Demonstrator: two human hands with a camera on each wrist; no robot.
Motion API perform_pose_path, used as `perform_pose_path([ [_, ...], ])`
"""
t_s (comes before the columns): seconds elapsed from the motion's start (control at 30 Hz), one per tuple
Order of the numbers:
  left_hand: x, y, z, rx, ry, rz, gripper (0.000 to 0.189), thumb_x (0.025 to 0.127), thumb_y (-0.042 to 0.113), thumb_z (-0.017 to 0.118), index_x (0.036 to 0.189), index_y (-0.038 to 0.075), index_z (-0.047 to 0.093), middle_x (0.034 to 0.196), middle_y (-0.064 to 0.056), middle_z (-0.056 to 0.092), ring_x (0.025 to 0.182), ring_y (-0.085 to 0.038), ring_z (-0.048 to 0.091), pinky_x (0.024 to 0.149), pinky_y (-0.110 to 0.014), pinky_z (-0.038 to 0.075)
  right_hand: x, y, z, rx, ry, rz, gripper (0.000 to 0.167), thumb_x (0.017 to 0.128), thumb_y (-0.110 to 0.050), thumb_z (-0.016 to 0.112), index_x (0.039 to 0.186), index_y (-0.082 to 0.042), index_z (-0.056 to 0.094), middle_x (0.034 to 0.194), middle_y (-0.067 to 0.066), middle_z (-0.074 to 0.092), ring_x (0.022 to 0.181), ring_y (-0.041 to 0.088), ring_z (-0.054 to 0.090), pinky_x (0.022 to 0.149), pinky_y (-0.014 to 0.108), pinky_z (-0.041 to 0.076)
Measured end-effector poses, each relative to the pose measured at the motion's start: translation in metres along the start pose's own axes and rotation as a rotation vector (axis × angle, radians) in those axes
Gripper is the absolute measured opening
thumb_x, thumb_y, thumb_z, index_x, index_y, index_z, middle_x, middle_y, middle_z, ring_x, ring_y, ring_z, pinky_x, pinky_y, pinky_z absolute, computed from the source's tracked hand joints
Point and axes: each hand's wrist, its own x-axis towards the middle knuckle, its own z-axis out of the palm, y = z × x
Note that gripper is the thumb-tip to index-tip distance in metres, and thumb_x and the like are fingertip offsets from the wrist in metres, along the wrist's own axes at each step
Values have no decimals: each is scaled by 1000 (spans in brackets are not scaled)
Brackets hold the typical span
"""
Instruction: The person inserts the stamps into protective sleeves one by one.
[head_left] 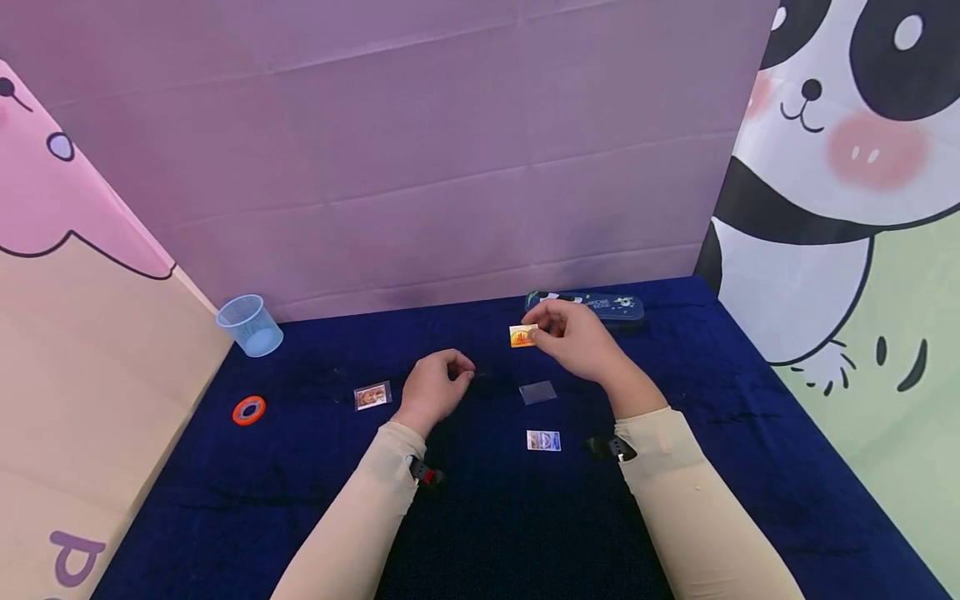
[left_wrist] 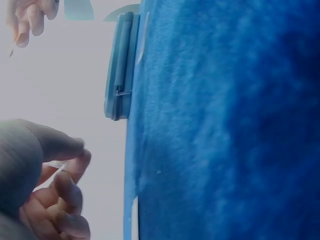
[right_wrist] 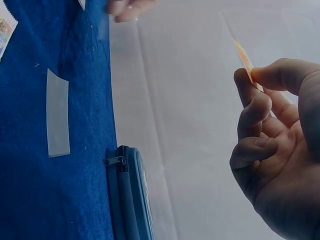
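Between thumb and index finger my right hand [head_left: 573,342] pinches a small yellow-orange card [head_left: 522,336], held up above the cloth. The card appears edge-on in the right wrist view, its tip [right_wrist: 242,55] past the fingers. My left hand [head_left: 435,390] has thumb and index finger together on a faint, see-through piece, apparently a clear plastic sleeve [right_wrist: 103,26], hard to make out. Below the right hand a clear plastic sleeve [head_left: 537,392] lies flat, and nearer me a blue-and-white picture card [head_left: 543,440]. Left of the left hand lies a brown picture card in a clear sleeve [head_left: 372,396].
A dark blue pencil case [head_left: 621,307] lies at the back edge behind the right hand. At the left stand a light blue mesh cup [head_left: 250,327] and, closer, an orange tape roll [head_left: 238,414]. Dark blue cloth [head_left: 300,492] covers the table; fabric walls surround it.
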Motion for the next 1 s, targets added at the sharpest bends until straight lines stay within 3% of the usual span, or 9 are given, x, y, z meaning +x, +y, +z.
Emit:
perform_pose_path([
  [0.2, -5, 4, -13, -62, 89, 6, 13, 103, 27, 69, 111, 24, 79, 106, 7, 73, 71, -15, 57, 65, -34, 51, 0, 1, 3, -2, -13, -2, 16, 102, -17, 71, 117, -16, 73, 99, 8, 61, 76, 29, 52, 61, 36, 47],
  [0.4, -11, 14, -29, -202, 135, 36, 15, 102, 25, 71, 116, 21, 75, 98, 8, 74, 64, -17, 57, 57, -34, 49, -2, -4, 3, -3, -14, -23, 16, 102, -18, 70, 118, -17, 72, 99, 7, 61, 74, 29, 52, 60, 36, 46],
  [0.67, -25, 27, -57, -277, 153, 108, 10, 103, 25, 71, 108, 21, 77, 95, 8, 71, 61, -20, 51, 50, -32, 42, -7, -18, 1, 2, -14, -57, 14, 102, -21, 71, 116, -20, 72, 98, 6, 61, 75, 29, 54, 60, 37, 47],
  [0.83, -32, 37, -74, -323, 157, 193, 14, 105, 21, 68, 115, 21, 77, 97, 6, 70, 58, -21, 49, 48, -33, 41, -12, -30, -2, 17, 13, -92, 13, 102, -21, 71, 115, -22, 72, 96, 5, 61, 74, 29, 55, 59, 37, 47],
  [1.0, -41, 48, -89, -369, 169, 232, 19, 102, 16, 71, 121, 21, 74, 105, 7, 71, 56, -21, 46, 48, -31, 39, -16, -40, -4, 41, 66, -123, 15, 102, -17, 70, 116, -19, 73, 89, 5, 63, 72, 28, 54, 56, 34, 45],
])
